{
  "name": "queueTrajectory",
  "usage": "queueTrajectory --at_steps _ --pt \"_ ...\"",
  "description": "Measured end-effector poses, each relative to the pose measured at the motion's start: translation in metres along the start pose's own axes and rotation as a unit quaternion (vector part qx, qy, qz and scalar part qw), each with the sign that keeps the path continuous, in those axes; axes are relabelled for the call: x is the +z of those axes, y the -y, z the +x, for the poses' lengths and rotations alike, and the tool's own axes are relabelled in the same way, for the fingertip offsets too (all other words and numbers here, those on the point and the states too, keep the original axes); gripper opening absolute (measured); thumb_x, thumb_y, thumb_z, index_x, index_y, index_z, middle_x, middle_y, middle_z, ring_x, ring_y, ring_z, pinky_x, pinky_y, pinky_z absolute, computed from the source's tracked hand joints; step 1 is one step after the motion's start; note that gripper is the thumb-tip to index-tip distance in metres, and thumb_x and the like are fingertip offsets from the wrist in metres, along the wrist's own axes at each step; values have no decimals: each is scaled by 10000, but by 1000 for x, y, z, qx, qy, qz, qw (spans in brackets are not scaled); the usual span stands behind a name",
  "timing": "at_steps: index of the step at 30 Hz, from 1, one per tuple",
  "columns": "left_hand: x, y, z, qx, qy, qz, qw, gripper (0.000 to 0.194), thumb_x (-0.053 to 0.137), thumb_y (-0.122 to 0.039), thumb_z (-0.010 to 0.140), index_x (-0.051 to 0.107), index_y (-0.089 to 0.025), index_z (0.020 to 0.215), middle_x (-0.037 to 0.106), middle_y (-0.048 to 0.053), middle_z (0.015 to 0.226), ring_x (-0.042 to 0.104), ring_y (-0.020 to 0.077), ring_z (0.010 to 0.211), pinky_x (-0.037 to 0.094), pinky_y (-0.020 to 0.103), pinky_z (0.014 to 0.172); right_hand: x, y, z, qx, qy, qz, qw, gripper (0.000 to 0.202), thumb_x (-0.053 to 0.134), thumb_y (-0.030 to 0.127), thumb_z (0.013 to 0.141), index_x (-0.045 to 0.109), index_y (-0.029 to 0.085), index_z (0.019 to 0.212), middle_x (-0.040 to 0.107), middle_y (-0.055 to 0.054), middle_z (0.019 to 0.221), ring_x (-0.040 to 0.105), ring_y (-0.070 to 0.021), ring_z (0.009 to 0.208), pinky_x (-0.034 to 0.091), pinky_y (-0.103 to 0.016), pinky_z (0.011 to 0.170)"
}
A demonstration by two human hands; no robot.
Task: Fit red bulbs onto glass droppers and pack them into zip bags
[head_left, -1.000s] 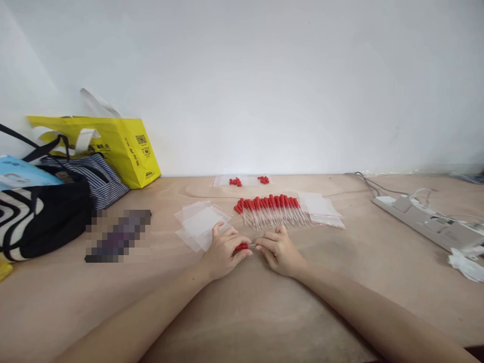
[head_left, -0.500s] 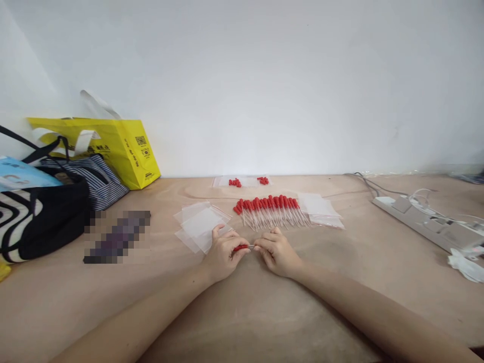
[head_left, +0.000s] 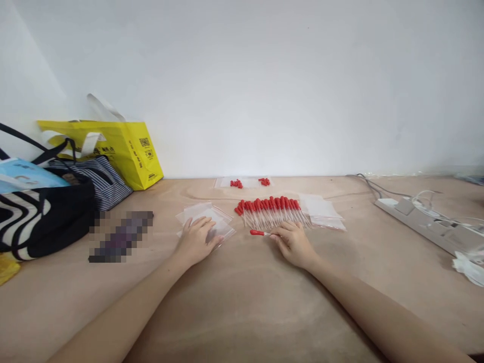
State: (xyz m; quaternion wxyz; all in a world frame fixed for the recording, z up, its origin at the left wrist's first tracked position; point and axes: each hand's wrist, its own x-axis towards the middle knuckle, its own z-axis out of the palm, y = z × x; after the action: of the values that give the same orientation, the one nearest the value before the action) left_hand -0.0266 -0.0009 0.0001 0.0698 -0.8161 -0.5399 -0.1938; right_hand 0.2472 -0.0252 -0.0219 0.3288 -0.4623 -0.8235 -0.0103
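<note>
Between the fingers of my right hand [head_left: 294,243] is a dropper [head_left: 258,232], its red rubber bulb pointing left and its clear stem running into my grip. My left hand [head_left: 197,239] rests with fingers spread over the overlapping clear zip bags [head_left: 207,210]. Just beyond my right hand lies a row of several similar droppers [head_left: 274,212], red bulbs facing the wall. More flat zip bags [head_left: 321,209] lie at the right end of that row.
Near the wall, loose red bulbs [head_left: 236,184] sit on a clear bag. A yellow bag [head_left: 147,161] and a black bag [head_left: 68,222] stand at left, near a pixelated dark object [head_left: 123,237]. On the right is a power strip [head_left: 427,222] with cables.
My left hand has let go of the red bulb and moved left onto the zip bags. My right hand has shifted slightly right, still holding the dropper.
</note>
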Motion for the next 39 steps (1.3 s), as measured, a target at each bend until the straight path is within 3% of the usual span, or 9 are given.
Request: queueTrajectory --at_steps 6,14,19,22,24,27,31,35,39 --pt "6 3 0 -10 56 4 998 251 411 -286 806 577 -162 948 644 97 956 599 225 859 438 308 704 5 -7 0 29 10 -21 999 235 415 277 851 629 206 786 579 -27 737 488 -148 738 259 -292 676" --pt "3 25 9 -29 14 -11 999 228 415 -267 786 636 -218 754 683 23 777 622 202 741 432 264 599 7 -10 2 36 29 -24 999 200 469 329 828 659 265 832 580 -18 737 482 -154 758 273 -301 689" --pt "-5 26 10 -48 -63 -22 997 283 376 -319 817 635 -212 772 680 30 831 612 202 786 447 283 656 8 -10 6 14 46 -40 998 149 491 254 809 638 228 812 596 -26 774 491 -162 782 302 -296 692" --pt "-10 8 7 38 -148 -59 987 259 400 -319 822 627 -206 765 669 29 831 594 178 822 436 288 764 10 -12 8 32 31 -46 998 153 455 199 810 602 178 772 594 -48 778 504 -163 771 334 -276 672" --pt "-10 -9 3 117 -155 -85 977 227 434 -288 813 625 -195 732 664 28 779 589 168 774 438 296 756 11 -15 12 86 2 -39 996 154 425 179 809 576 163 784 596 -58 781 519 -159 734 351 -263 641" --pt "-4 -35 -7 162 -112 -104 975 190 461 -253 806 619 -197 718 660 22 779 573 162 742 435 308 735 12 -22 24 173 -40 -25 984 144 409 171 795 551 153 808 609 -67 772 541 -164 701 365 -257 616" --pt "6 -54 -16 136 9 -143 980 169 473 -270 802 602 -192 724 645 14 738 578 159 704 448 288 659 17 -28 48 252 -29 -33 967 129 433 167 769 541 149 836 627 -80 816 567 -175 751 374 -251 628" --pt "3 -48 -15 149 51 -155 975 194 482 -319 804 605 -185 871 626 59 976 560 196 916 440 334 791 27 -27 67 287 -19 -53 956 155 425 171 766 546 144 858 626 -103 808 574 -203 774 370 -270 619" --pt "-5 -32 -13 212 123 -130 961 324 421 -340 846 521 -210 1126 476 71 1250 378 228 1188 353 394 941 31 -23 75 320 -13 -82 944 167 431 213 767 558 164 863 617 -114 818 577 -230 763 358 -290 584"
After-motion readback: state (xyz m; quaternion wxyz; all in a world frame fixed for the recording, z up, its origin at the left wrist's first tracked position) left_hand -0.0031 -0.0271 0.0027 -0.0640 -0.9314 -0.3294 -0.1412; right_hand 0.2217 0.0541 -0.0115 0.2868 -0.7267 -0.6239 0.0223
